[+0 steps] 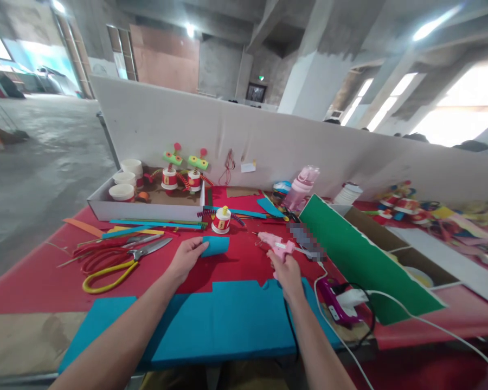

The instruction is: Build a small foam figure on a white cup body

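Right fingers (275, 262) hold glue gun (277, 245), red tabletop (244, 266) below (concrete room (223, 65)).

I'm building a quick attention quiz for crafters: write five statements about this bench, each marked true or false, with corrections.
1. The right hand holds the glue gun. True.
2. The left hand holds a cup. False: it holds a blue piece.
3. Two green-headed figures are in the white box. True.
4. The yellow-handled scissors lie right of the glue gun. False: they lie left of it.
5. The power strip is purple. True.
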`<state>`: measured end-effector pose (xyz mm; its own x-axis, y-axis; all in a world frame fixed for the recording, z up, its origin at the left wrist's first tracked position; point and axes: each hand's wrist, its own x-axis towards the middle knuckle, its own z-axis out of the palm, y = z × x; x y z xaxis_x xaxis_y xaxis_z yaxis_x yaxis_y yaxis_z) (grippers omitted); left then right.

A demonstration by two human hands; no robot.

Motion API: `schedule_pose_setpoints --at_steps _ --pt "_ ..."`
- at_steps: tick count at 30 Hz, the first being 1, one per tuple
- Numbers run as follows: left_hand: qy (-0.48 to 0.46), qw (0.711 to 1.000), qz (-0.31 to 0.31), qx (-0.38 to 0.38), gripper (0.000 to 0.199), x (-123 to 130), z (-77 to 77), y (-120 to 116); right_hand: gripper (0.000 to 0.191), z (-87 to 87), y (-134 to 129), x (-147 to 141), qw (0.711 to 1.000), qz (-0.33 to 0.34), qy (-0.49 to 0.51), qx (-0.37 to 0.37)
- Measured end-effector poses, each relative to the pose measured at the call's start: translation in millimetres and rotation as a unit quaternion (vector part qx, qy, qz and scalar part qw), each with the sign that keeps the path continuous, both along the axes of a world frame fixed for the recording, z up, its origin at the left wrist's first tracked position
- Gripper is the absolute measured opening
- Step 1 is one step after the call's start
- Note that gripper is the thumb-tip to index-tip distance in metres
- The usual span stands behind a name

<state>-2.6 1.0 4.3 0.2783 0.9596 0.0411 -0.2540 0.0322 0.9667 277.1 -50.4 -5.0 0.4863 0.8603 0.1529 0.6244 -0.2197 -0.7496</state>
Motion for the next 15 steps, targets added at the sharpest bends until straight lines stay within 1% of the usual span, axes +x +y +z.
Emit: schedule_pose_setpoints --at_steps 2,4,5,8,10,11,13,14,15 --pt "-0.048 0.999 0.001 -0.008 0.037 -3.4 5.8 0.1 0.045 2.0 11.1 15.4 0.994 -0.005 -0.072 -0.08" --pt "-0.083 0.996 0.019 -0.013 0.036 -7.7 11.0 0.9 0.044 5.7 17.9 24.6 0.978 0.015 -0.141 -0.152" --pt "-0.096 0.995 0.031 -0.013 0.034 -9.9 13.1 1.6 0.046 8.0 19.2 27.6 0.97 0.023 -0.165 -0.177" --pt "-0.128 0.99 0.063 -0.01 0.028 -15.1 16.2 3.8 0.057 16.8 15.5 33.6 0.955 0.022 -0.196 -0.223" --pt "-0.137 0.988 0.078 -0.01 0.028 -16.6 15.9 4.7 0.062 24.4 8.0 35.3 0.953 -0.001 -0.202 -0.227" --pt "-0.135 0.987 0.082 -0.008 0.028 -16.8 15.3 4.9 0.061 28.6 3.7 34.1 0.956 -0.019 -0.207 -0.206" --pt "-0.123 0.989 0.08 0.004 0.028 -16.0 13.7 4.8 0.054 36.9 -4.0 23.6 0.975 -0.043 -0.198 -0.093" --pt "-0.116 0.99 0.076 0.012 0.028 -15.3 12.9 4.5 0.047 40.7 -6.5 13.2 0.985 -0.035 -0.169 -0.011" --pt "-0.108 0.991 0.072 0.021 0.028 -14.4 12.2 4.1 0.043 43.8 -7.5 -0.8 0.993 -0.001 -0.106 0.053"
